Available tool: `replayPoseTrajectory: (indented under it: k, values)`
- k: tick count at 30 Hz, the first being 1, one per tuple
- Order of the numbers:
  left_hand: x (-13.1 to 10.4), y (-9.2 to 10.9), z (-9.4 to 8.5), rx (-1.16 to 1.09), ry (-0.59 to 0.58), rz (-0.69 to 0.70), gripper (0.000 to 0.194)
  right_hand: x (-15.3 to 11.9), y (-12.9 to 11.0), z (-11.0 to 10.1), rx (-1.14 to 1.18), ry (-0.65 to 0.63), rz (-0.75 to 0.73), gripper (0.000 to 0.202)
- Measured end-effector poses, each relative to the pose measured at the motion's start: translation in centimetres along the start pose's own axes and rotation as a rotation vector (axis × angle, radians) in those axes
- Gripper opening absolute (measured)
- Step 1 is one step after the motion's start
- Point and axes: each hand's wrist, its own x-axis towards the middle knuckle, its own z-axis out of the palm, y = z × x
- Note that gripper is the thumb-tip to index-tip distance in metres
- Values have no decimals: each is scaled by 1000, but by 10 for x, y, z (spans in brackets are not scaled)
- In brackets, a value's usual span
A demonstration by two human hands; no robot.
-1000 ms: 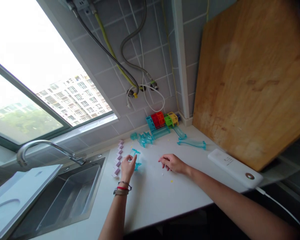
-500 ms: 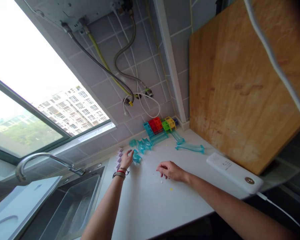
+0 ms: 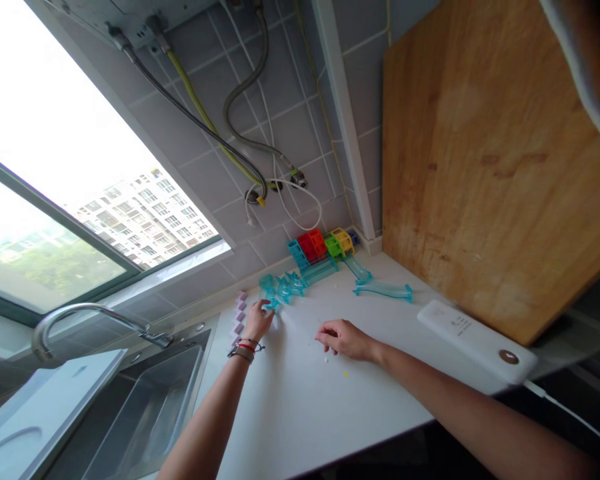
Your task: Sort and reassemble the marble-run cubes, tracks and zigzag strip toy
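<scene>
My left hand (image 3: 259, 322) is at the near side of a cluster of see-through teal toy pieces (image 3: 290, 287). Its thumb and fingers close on a curved teal track piece (image 3: 272, 305), partly hidden by the fingertips. Beside that hand, to its left, runs a zigzag row of pale purple blocks (image 3: 239, 313). My right hand (image 3: 346, 339) is low over the white counter (image 3: 300, 400) with its fingers loosely curled, and I see nothing in them. A white crumb (image 3: 326, 359) and a yellow bit (image 3: 345, 375) lie near it.
Teal, red, green and yellow toy blocks (image 3: 313, 245) stand against the back wall. A long teal track (image 3: 384, 291) lies to their right. A white power strip (image 3: 475, 340) and a wooden board (image 3: 480, 167) flank the right; the sink (image 3: 145, 400) and faucet (image 3: 100, 309) are left.
My left hand has shifted the curved teal piece away from me, closer to the other teal pieces. My right hand stays nearly in place. The view has tilted slightly.
</scene>
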Motion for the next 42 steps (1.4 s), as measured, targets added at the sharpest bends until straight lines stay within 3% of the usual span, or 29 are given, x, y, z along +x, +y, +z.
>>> replayPoseTrajectory:
  k: [4,15,20,26,33,38,42]
  values:
    - [10,-3,-5,11,-45,8,24,1,3,0,-6,-6,3,26]
    - [11,-3,-1,-9,-67,54,23,1,4,0,-28,-5,-12,24]
    - [13,-4,1,-45,-65,82,30,1,5,0,-34,-3,-16,24]
    - [14,-7,5,-79,-26,75,54,0,2,0,-47,-3,-2,24]
    - [14,-10,8,-23,8,80,40,0,1,0,-59,0,-18,22]
    - [5,0,18,48,118,175,61,0,1,-1,-78,-4,-17,22]
    - [-21,28,25,69,191,327,55,0,2,-1,-71,-4,-16,23]
